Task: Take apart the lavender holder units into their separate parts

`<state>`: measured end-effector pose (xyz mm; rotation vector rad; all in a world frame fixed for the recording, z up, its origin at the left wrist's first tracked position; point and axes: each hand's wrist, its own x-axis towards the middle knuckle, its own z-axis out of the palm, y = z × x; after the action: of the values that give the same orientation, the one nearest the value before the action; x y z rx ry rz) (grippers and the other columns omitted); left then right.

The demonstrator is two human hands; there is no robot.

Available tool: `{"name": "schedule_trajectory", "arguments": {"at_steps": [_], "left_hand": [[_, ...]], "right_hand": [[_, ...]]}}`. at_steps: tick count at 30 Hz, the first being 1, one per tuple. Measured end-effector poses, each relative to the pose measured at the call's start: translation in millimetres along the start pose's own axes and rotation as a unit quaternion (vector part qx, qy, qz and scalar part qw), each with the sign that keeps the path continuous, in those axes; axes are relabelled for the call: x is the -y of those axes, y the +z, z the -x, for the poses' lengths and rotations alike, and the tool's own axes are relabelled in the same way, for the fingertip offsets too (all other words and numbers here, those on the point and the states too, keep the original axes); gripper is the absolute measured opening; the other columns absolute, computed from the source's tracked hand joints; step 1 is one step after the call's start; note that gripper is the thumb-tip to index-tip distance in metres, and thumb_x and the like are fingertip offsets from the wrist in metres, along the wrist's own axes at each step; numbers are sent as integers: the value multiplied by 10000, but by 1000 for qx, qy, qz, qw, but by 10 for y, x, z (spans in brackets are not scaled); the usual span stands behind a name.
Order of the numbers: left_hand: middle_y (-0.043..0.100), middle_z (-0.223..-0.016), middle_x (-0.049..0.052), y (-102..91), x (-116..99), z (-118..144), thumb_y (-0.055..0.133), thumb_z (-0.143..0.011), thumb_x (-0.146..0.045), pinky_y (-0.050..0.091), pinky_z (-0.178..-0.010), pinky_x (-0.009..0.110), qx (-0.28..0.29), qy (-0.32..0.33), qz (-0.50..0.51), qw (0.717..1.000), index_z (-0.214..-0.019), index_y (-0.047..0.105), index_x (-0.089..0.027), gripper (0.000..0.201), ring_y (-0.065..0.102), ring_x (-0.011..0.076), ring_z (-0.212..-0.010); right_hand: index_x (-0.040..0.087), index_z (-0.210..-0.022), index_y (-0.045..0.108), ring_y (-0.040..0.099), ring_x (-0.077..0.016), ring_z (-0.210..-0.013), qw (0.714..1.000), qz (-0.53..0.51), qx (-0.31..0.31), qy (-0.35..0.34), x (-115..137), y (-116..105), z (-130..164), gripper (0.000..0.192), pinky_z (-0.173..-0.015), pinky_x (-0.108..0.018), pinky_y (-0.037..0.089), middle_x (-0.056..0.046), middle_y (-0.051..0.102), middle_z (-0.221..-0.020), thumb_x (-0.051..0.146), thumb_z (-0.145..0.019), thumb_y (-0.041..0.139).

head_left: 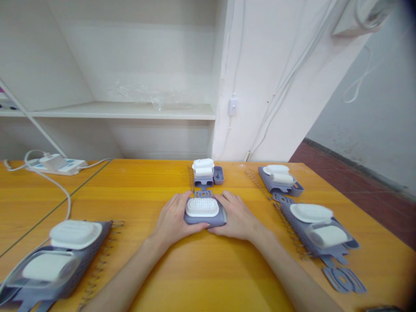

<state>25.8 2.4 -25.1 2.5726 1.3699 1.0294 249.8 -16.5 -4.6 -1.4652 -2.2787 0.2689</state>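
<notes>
A grey-purple tray with a white bristle brush (202,208) on top lies at the middle of the orange table (201,268). My left hand (172,221) grips its left side, thumb along the front edge. My right hand (238,216) holds its right side. Just behind it stands a similar grey holder (204,173) with a white oval piece and a white roller, a small grey tab (203,193) lying between the two.
More grey holders with white parts lie at the right (281,178), (320,232) and front left (55,258), each beside a long metal spring (286,221). A flat grey piece (344,279) lies front right. A power strip (56,164) with cable sits back left.
</notes>
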Motion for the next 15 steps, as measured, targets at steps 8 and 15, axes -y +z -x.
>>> {"name": "schedule_trajectory", "arguments": {"at_steps": [8, 15], "left_hand": [[604, -1080, 104, -23, -26, -7, 688, -627, -617, 499, -826, 405, 11, 8, 33, 999, -1203, 414, -205, 760, 602, 271, -968], [599, -1068, 86, -11, -91, 20, 683, -628, -638, 511, -815, 386, -1, 5, 36, 999, -1168, 393, -217, 744, 613, 253, -954]], "right_hand": [[209, -1050, 578, 548, -215, -844, 996, -60, 72, -10, -45, -169, -37, 698, -739, -341, 474, -34, 560, -950, 337, -421, 852], [225, -1073, 611, 596, -227, -769, 994, -2, 106, -4, -21, -327, -4, 693, -666, -332, 474, -52, 628, -926, 351, -430, 835]]}}
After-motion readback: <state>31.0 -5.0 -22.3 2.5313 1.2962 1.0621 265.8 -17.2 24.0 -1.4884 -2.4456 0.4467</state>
